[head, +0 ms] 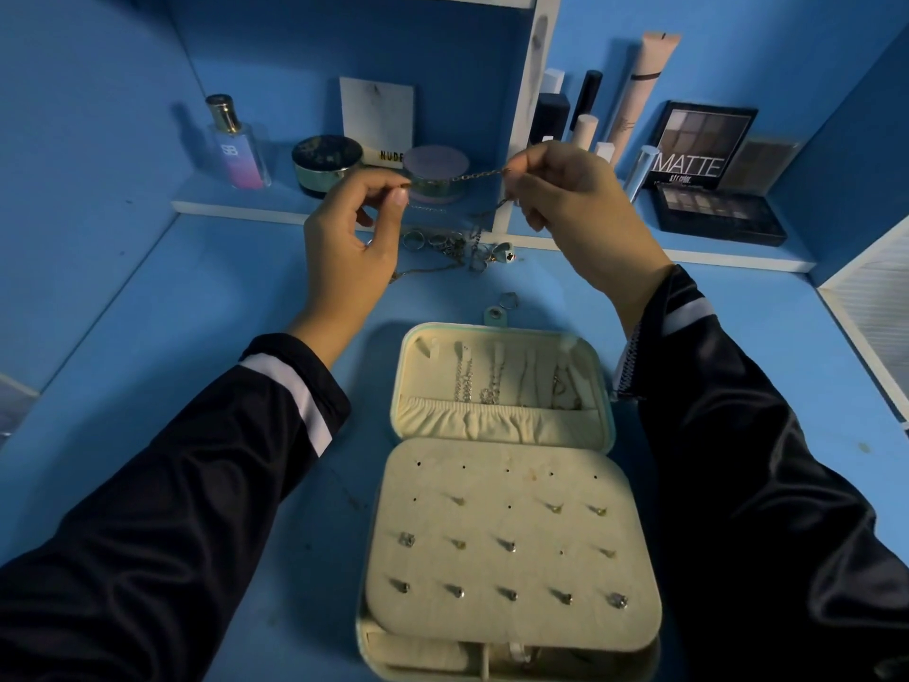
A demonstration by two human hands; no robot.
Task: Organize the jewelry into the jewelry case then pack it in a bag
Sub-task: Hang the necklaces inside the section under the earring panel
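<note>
A cream jewelry case [501,430] lies open on the blue desk. Several necklaces [492,381] hang in its lid, and several stud earrings [506,546] sit in the padded panel. Raised above the desk, my left hand [354,238] and my right hand [575,209] each pinch one end of a thin chain [472,175], which is stretched between them. A second part of the chain droops from my right hand. Loose rings and chains [452,248] lie in a pile on the desk behind the case. One ring [509,300] sits just beyond the lid's clasp.
A low shelf [236,209] at the back carries a perfume bottle [236,145], round compacts [324,162], tubes [639,86] and eyeshadow palettes [708,174]. A white slatted panel [875,307] stands at the right edge. Blue walls close in both sides.
</note>
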